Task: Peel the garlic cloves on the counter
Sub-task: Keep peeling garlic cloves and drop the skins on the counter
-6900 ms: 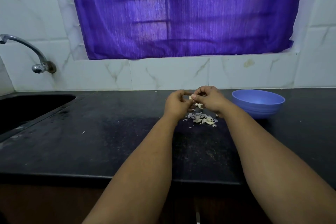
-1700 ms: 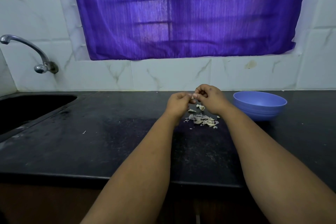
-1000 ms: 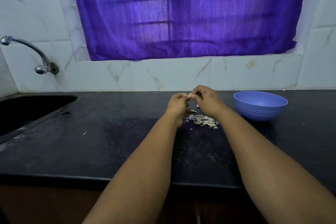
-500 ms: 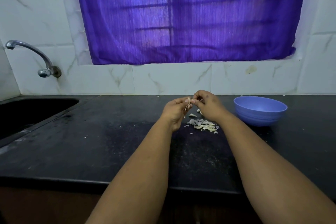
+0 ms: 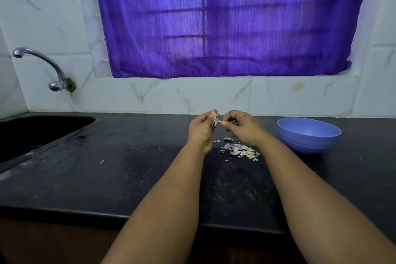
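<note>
My left hand [image 5: 202, 129] pinches a small pale garlic clove [image 5: 213, 114] above the black counter [image 5: 107, 167], near the back wall. A thin strip of skin [image 5: 216, 122] hangs off the clove, and my right hand [image 5: 242, 127] pinches the strip's free end just to the right. Below the hands, a small pile of peeled skins and garlic bits [image 5: 241, 150] lies on the counter. One pale piece [image 5: 228, 139] sits apart at the pile's back edge.
A blue plastic bowl [image 5: 308, 135] stands on the counter to the right of the pile. A dark sink [image 5: 32, 133] is set into the counter at the left, with a metal tap [image 5: 42, 66] on the tiled wall above it.
My hands have drawn slightly apart, and a strip of skin now stretches from the clove to my right fingers. The view has tilted upward a little.
</note>
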### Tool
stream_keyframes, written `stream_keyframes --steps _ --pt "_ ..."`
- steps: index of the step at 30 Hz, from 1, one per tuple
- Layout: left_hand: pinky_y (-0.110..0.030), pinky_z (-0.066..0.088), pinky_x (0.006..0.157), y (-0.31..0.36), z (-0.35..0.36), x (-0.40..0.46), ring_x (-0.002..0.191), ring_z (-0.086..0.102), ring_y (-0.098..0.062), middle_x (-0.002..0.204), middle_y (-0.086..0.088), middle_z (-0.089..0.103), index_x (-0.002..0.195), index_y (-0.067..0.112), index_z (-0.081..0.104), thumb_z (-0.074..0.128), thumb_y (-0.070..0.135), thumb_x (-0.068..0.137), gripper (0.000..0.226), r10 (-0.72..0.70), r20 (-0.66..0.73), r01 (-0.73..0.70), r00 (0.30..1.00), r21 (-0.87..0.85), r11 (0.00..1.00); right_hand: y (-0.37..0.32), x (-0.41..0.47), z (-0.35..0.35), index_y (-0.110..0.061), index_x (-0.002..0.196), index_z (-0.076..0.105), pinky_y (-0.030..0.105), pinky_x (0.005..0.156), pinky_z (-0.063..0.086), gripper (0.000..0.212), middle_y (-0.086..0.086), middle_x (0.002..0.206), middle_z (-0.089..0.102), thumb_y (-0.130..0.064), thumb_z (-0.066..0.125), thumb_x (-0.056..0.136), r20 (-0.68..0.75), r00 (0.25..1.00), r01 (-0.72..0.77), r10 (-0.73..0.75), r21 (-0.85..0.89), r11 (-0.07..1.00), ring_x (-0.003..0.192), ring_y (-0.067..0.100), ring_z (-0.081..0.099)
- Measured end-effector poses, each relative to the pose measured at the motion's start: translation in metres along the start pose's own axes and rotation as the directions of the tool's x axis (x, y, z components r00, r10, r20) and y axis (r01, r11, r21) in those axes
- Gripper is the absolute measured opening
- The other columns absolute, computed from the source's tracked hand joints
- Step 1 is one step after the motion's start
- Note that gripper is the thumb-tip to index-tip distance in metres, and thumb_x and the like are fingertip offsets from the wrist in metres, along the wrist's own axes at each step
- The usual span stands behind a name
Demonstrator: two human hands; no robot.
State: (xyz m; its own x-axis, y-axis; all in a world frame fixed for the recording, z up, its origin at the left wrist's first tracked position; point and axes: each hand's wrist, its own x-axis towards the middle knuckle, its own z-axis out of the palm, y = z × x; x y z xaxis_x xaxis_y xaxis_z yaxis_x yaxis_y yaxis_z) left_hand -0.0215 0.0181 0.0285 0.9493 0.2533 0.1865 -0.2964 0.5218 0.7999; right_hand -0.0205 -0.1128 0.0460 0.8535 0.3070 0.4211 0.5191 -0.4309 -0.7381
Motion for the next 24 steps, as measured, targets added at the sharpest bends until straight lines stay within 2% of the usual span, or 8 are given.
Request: stream_keyframes --steps 3,4,8,11,14,18,21,24 --pt "-0.015 0.054 0.074 0.003 -0.006 0.004 0.077 0.063 -0.010 0.077 -0.002 0.069 0.099 -0.002 0.065 0.054 -0.002 0.094 0.012 0.032 -0.054 -0.034 0.998 -0.046 0.998 0.003 0.002 -0.003 -0.020 0.083 0.059 0.031 0.070 0.053 0.011 0.000 0.080 0.061 -0.018 0.062 0.093 -0.037 0.999 -0.031 0.034 0.075 0.997 0.079 0.015 0.060" --pt "-0.015 0.054 0.073 0.004 -0.007 0.005 0.076 0.062 -0.011 0.073 -0.002 0.069 0.097 -0.002 0.065 0.054 -0.006 0.093 0.013 0.031 -0.044 -0.034 0.999 -0.061 0.998 0.004 0.002 -0.005 -0.019 0.082 0.061 0.030 0.071 0.052 0.010 0.000 0.078 0.062 -0.018 0.064 0.092 -0.065 0.997 -0.040 0.044 0.057 0.998 0.077 0.015 0.059" --pt "-0.016 0.053 0.072 0.002 -0.005 0.003 0.080 0.061 -0.013 0.086 -0.007 0.066 0.118 -0.009 0.058 0.050 -0.017 0.090 0.030 -0.001 0.022 0.001 1.000 0.003 1.000 0.010 -0.001 -0.014 -0.019 0.073 0.063 0.017 0.057 0.044 0.013 -0.002 0.076 0.068 -0.015 0.072 0.082 -0.135 0.989 -0.096 0.063 -0.250 0.963 0.071 0.013 0.061" --pt "-0.016 0.054 0.074 -0.001 -0.002 0.001 0.081 0.064 -0.012 0.093 -0.010 0.066 0.121 -0.008 0.056 0.049 -0.017 0.090 0.033 -0.020 0.070 0.017 0.997 0.042 0.999 0.012 -0.002 -0.017 -0.019 0.069 0.062 0.017 0.048 0.040 0.017 -0.002 0.069 0.063 -0.007 0.069 0.078 -0.152 0.982 -0.152 0.108 -0.320 0.935 0.062 0.011 0.057" --pt "-0.016 0.055 0.074 -0.001 -0.002 0.002 0.079 0.065 -0.013 0.092 -0.010 0.066 0.117 -0.006 0.057 0.050 -0.014 0.091 0.028 -0.015 0.094 0.011 0.995 0.036 0.999 0.013 -0.002 -0.021 -0.020 0.070 0.061 0.020 0.049 0.040 0.018 -0.005 0.064 0.060 -0.006 0.071 0.075 -0.174 0.975 -0.190 0.137 -0.339 0.922 0.059 0.011 0.056" --pt "-0.015 0.055 0.071 -0.004 -0.001 0.001 0.077 0.065 -0.012 0.082 -0.007 0.068 0.093 0.002 0.064 0.060 -0.008 0.088 0.012 -0.008 0.113 0.000 0.994 0.074 0.997 0.016 0.000 -0.024 -0.020 0.069 0.067 0.020 0.057 0.047 0.017 -0.008 0.065 0.064 -0.007 0.075 0.076 -0.123 0.968 -0.249 0.217 -0.428 0.869 0.064 0.010 0.063" --pt "-0.015 0.054 0.069 -0.006 -0.001 0.001 0.075 0.064 -0.012 0.076 -0.002 0.068 0.089 0.007 0.065 0.062 -0.006 0.088 0.014 0.002 0.119 -0.020 0.993 0.149 0.989 0.016 0.002 -0.022 -0.014 0.070 0.071 0.021 0.064 0.049 0.021 -0.003 0.078 0.071 0.004 0.066 0.081 -0.071 0.957 -0.279 0.282 -0.500 0.820 0.071 0.010 0.063" --pt "-0.020 0.051 0.075 -0.007 -0.002 0.000 0.076 0.063 -0.012 0.081 -0.003 0.065 0.090 0.010 0.066 0.062 -0.006 0.087 0.017 0.003 0.133 -0.033 0.991 0.222 0.974 0.014 0.001 -0.022 -0.011 0.079 0.072 0.023 0.074 0.050 0.012 0.004 0.090 0.071 0.000 0.068 0.083 -0.092 0.955 -0.289 0.281 -0.494 0.820 0.079 0.014 0.063"
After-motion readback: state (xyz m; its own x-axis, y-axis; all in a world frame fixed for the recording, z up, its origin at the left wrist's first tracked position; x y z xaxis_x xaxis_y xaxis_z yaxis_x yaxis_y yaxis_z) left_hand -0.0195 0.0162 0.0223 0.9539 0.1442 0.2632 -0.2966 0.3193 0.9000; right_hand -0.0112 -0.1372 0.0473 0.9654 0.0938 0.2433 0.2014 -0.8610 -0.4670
